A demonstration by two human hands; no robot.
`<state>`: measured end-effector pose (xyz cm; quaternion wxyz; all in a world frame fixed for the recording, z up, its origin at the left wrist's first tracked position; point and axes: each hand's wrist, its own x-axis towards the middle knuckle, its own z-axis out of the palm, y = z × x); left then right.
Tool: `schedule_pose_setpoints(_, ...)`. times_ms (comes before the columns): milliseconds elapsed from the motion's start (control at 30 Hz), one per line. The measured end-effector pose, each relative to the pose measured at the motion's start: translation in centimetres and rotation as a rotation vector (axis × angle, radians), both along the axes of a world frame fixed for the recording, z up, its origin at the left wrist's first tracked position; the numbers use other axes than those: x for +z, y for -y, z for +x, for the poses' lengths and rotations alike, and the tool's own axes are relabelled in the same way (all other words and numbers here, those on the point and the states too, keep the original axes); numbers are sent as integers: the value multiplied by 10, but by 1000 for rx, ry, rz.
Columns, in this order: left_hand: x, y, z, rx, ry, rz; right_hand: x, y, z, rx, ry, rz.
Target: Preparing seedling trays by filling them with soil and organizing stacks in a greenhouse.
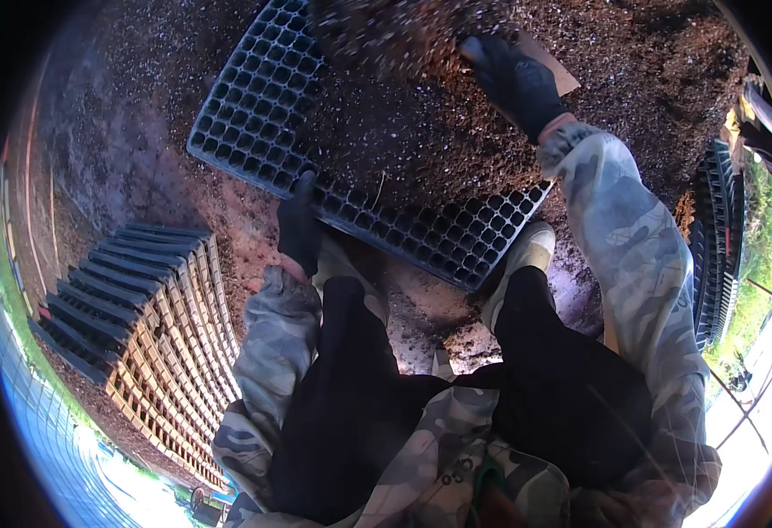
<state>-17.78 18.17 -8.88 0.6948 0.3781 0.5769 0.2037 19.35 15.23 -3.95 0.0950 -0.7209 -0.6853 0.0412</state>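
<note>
Before me a black plastic plug tray (254,105) lies at a slant, with rows of small square cells. Dark potting soil (386,125) with white specks covers its middle; cells at the left side and near edge show uncovered. My left hand (299,228), in a dark glove, grips the near edge, with a finger over the rim. Over the soil at the upper right, my gloved right hand (518,86) holds a flat tan board (551,63), partly hidden behind the hand. Soil beside that hand is blurred by motion.
A tall stack of plug trays (168,317) stands at my left. More stacked trays (716,251) are at the far right, near part of another person (765,125). Loose soil (657,59) spreads at the upper right. My shoe (534,244) is close to the tray's near right corner.
</note>
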Motion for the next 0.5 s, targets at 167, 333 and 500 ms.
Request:
schedule_pose_setpoints(167, 20, 17, -4, -258, -342, 400, 22, 12, -29, -22, -42, -112)
schedule_pose_setpoints(333, 51, 29, 17, 5, -476, 856, 34, 24, -47, 27, 22, -111)
schedule_pose_setpoints(500, 59, 36, 47, -769, -583, 852, 41, 41, -49, 76, 49, -123)
